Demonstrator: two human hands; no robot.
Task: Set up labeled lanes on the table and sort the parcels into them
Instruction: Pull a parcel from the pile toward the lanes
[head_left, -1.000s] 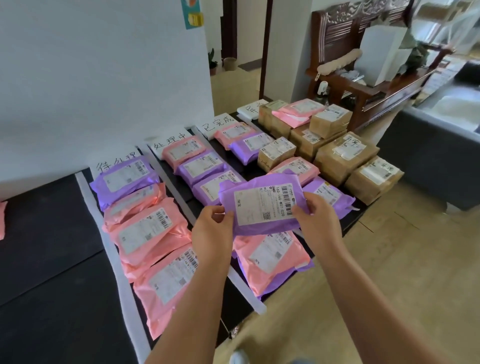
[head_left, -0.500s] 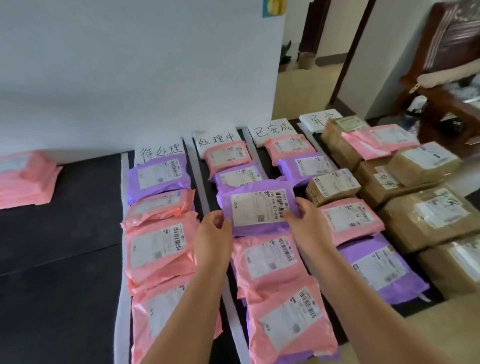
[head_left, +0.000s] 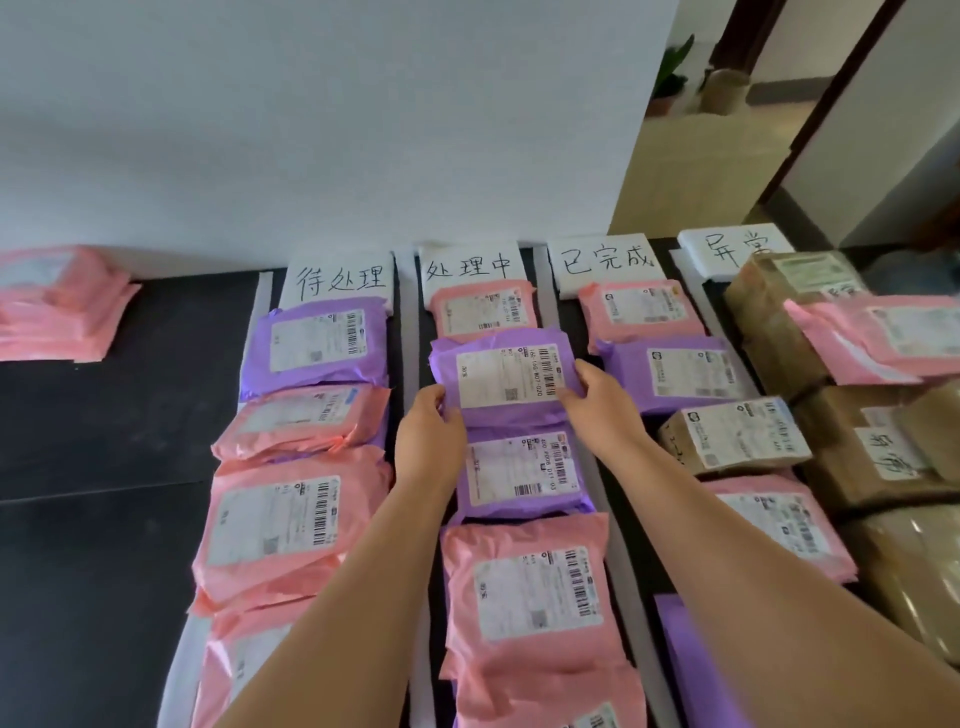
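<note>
Both hands on purple parcel (head_left: 506, 371), second lane under 处理中 label (head_left: 467, 266). Left hand (head_left: 428, 436) pinches near-left corner, right hand (head_left: 597, 397) grips right edge. Parcel lies between pink parcel (head_left: 480, 310) behind and second purple parcel (head_left: 522, 475) in front, overlapping both.

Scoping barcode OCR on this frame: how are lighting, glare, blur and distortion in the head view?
Head view: soft, even light, no hard glare on labels; bars on the purple parcel gripped by the left hand and right hand resolve at centre; wide-angle stretch and blur smear the brown boxes at right and the pink stack at far left; small print is soft.
</note>
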